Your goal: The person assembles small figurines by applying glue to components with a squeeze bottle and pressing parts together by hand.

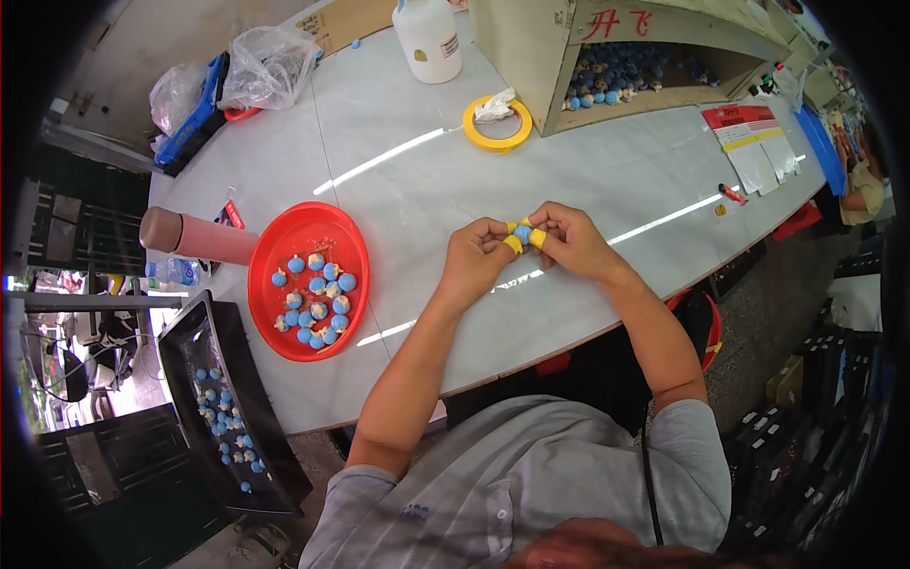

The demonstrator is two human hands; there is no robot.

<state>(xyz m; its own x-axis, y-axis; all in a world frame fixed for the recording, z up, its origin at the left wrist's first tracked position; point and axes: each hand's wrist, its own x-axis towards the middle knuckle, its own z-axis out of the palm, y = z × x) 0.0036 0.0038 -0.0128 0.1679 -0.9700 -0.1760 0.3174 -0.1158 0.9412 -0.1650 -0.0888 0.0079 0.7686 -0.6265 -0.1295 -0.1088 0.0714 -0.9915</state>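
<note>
- The ball (522, 233), blue, was held between the two hands, over the front part of the grey desk (417, 190).
- The left hand (476, 254) had its thumb and fingertips pinched on the ball from the left; yellow wraps (513, 244) covered some fingertips.
- The right hand (572, 245) pinched the same ball from the right, its tips likewise wrapped in yellow and nearly meeting those opposite.
- The plate (355, 237), red and round, lay on the desk to the left of the hands and carried loose blue balls with pale parts, along with small crumbs near its far side.
- The tray (251, 389), black and oblong, stood beyond the desk's left edge, nearer the wearer than the plate, and contained similar balls.
- The flask (213, 237), pink with a brownish cap, lay beside the plate; a clear bottle (173, 272) was near it.
- The tape (472, 137), a yellow roll, lay flat beyond the hands, with a crumpled white tissue (495, 107) upon it.
- The jug (427, 43), white, stood farther back.
- The box (521, 57), open-fronted, stood to the right of the jug and held many blue balls.
</note>
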